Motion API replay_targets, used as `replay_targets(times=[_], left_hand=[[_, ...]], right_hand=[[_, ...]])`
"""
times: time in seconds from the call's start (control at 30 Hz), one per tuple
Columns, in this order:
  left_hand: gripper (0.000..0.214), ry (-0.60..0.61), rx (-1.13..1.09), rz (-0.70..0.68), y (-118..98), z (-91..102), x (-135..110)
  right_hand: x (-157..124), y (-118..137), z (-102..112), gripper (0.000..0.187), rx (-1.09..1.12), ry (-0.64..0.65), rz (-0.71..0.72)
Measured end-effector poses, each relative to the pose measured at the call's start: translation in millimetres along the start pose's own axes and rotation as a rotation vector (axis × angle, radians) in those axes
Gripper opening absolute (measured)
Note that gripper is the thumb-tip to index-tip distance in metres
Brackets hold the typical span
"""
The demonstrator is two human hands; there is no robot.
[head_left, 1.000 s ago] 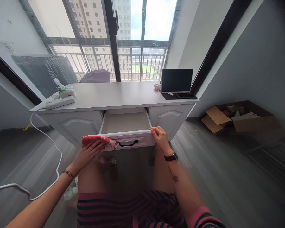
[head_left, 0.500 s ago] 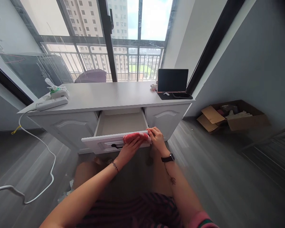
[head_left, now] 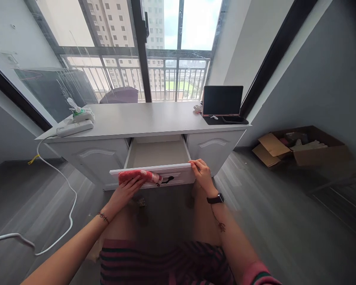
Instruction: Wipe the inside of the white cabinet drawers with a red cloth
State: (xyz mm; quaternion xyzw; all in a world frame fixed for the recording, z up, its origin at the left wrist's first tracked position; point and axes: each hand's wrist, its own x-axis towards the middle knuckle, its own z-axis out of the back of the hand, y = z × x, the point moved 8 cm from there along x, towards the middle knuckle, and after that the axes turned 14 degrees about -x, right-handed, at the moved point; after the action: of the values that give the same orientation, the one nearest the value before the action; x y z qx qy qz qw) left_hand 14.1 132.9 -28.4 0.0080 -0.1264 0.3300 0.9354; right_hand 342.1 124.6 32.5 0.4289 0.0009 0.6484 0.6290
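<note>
A white drawer [head_left: 180, 174] is pulled out from the middle of a white cabinet, its inside bare. My left hand [head_left: 129, 189] presses a red cloth [head_left: 138, 174] with pale patches against the left part of the drawer's front panel, holding it by the upper edge. Just right of the cloth is the black drawer handle [head_left: 167, 179], partly covered at its left end. At the top right corner of the same drawer, my right hand [head_left: 202, 172] is closed with thumb and fingers gripping the front's edge.
On the cabinet top [head_left: 148, 118] are a tissue pack [head_left: 82, 114] and a power strip [head_left: 75, 128] at left, a tablet [head_left: 223, 100] and a phone [head_left: 234, 119] at right. A white cable [head_left: 74, 198] runs over the floor. An open cardboard box [head_left: 320, 154] sits by the right wall.
My left hand has slid the red cloth leftward along the drawer front, from the right end past the handle. My right hand stays at the drawer's right corner. The view has shifted slightly.
</note>
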Motion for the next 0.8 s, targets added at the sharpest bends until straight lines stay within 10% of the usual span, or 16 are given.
replay_targets(times=[0.17, 0.3, 0.53, 0.8], left_hand=[[0.060, -0.109, -0.022, 0.138, 33.0, -3.4, -44.5], [0.064, -0.310, -0.142, 0.347, 20.5, -26.0, -50.6], [0.074, -0.714, -0.699, 0.654, -20.7, -95.9, -20.2], [0.084, -0.631, -1.876, 0.895, -2.1, -144.7, -16.1]], right_hand=[[-3.0, 4.6, 3.7, 0.033, -0.115, -0.104, 0.037], [-27.0, 27.3, 5.7, 0.026, -0.301, -0.303, 0.044], [-70.7, 83.2, -94.9, 0.034, -0.119, 0.151, 0.250], [-28.7, 58.1, -130.5, 0.017, 0.137, 0.153, 0.073]])
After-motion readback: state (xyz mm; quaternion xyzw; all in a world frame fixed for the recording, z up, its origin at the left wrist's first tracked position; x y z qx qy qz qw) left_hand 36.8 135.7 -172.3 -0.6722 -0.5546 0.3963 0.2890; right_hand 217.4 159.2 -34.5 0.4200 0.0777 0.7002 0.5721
